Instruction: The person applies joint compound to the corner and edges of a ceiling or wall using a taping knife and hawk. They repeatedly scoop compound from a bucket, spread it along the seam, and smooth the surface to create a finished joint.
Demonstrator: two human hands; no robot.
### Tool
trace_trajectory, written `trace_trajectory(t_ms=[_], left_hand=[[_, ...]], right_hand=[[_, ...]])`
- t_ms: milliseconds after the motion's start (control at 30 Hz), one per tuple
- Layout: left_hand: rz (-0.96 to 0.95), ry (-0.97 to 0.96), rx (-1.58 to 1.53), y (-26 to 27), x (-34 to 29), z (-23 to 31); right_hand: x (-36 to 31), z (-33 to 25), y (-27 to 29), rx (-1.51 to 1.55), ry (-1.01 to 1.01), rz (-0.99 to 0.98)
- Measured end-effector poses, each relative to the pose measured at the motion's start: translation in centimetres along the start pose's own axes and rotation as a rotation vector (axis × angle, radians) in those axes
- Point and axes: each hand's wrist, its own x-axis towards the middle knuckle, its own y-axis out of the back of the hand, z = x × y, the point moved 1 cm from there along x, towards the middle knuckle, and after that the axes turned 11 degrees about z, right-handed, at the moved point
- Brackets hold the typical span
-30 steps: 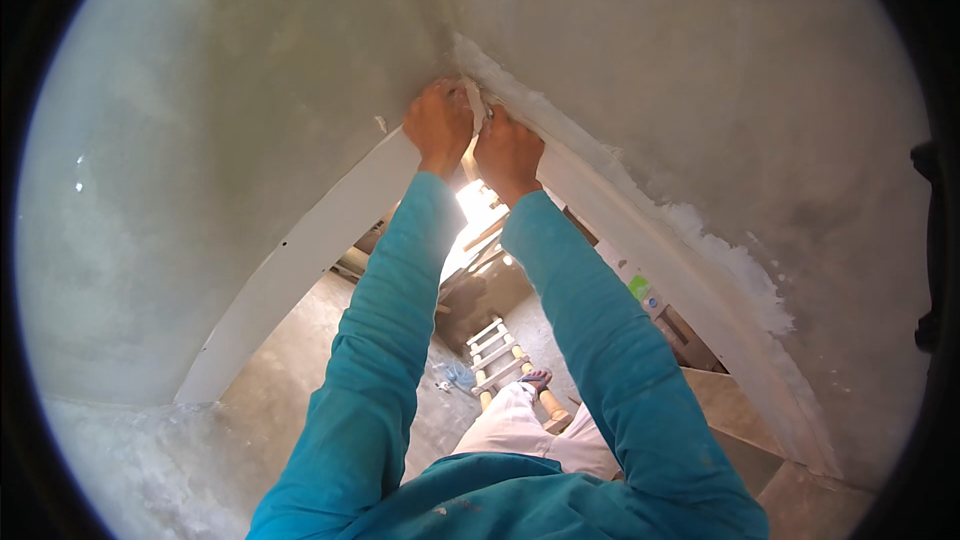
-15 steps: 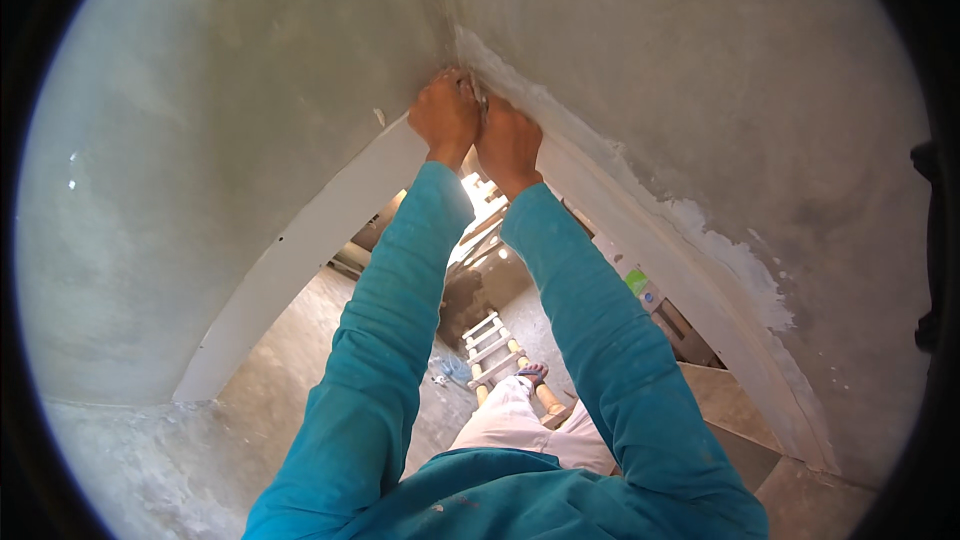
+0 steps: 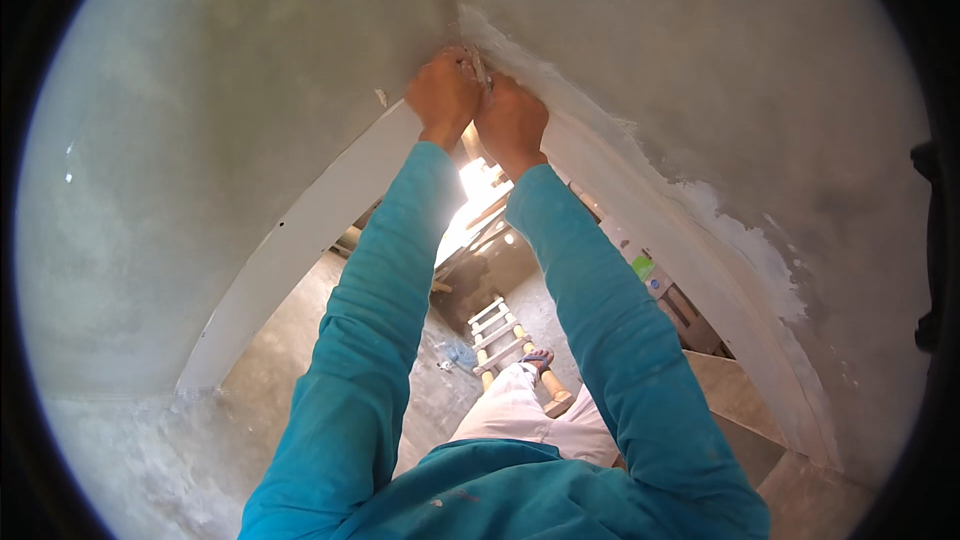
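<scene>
Both my arms reach up to the corner where two grey plastered surfaces meet. My left hand is closed, its fingers curled in against the corner. Close beside it, my right hand is closed too, knuckles toward me. A thin pale strip shows between the hands, pinched at the fingers; its material is not clear. My fingertips are mostly hidden. White plaster runs along the seam just right of the hands.
White bands edge the opening below the corner on both sides. Far below, a wooden ladder is under my sandalled foot. A blue translucent plastic item lies beside it. Rough white plaster patches mark the right surface.
Both hands have shifted slightly up in the view, still together at the corner. More of the pale strip shows between them. The whole view has tilted a little.
</scene>
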Motion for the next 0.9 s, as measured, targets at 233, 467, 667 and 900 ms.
trace_trajectory(t_ms=[233,467,667,900], left_hand=[[0.032,0.059,0.001,-0.4,0.2,0.4],[0.076,0.107,-0.006,-0.8,0.2,0.2],[0.048,0.107,-0.022,-0.3,0.5,0.1],[0.045,0.114,-0.041,0.0,0.6,0.0]], right_hand=[[0.4,-0.3,2.7,-0.037,0.004,-0.090],[1.1,-0.5,2.6,-0.014,0.106,-0.017],[1.4,-0.6,2.5,-0.054,0.149,-0.044],[1.6,-1.0,2.0,-0.104,0.069,-0.091]])
